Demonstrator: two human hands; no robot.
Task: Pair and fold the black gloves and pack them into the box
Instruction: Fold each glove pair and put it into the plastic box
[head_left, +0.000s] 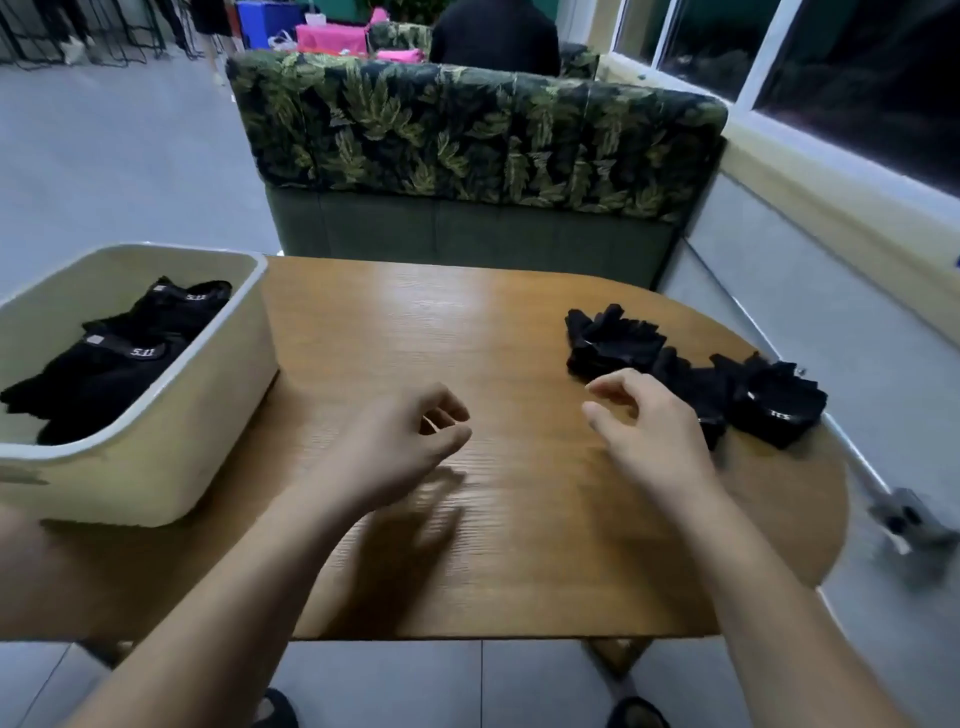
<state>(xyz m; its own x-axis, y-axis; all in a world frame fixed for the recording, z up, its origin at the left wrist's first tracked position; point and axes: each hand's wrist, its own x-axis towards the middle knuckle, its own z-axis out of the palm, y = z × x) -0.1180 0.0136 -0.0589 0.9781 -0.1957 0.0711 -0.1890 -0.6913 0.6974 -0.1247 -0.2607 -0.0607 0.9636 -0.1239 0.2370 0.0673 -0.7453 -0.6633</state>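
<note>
Hands hover empty above a wooden table (467, 322). The left hand (410, 441) is over the table's centre, fingers loosely curled and holding nothing. The right hand (649, 431) is at 3 o'clock from it, fingers equally relaxed and gripping nothing, just beside the loose gloves (613, 343). These black gloves lie in a row at 2 o'clock on the table. The row's long axis runs from 10 o'clock to 4 o'clock, and the farthest glove's short finger ends point toward 12 o'clock. A cream box (208, 415) stands at 9 o'clock with folded gloves (119, 364) inside, lying roughly 7 to 1 o'clock with their labelled cuff bands up. The step appears to be reaching for the next pair. That likely calls for the right hand to lift one glove, then match it flat against its mate
</note>
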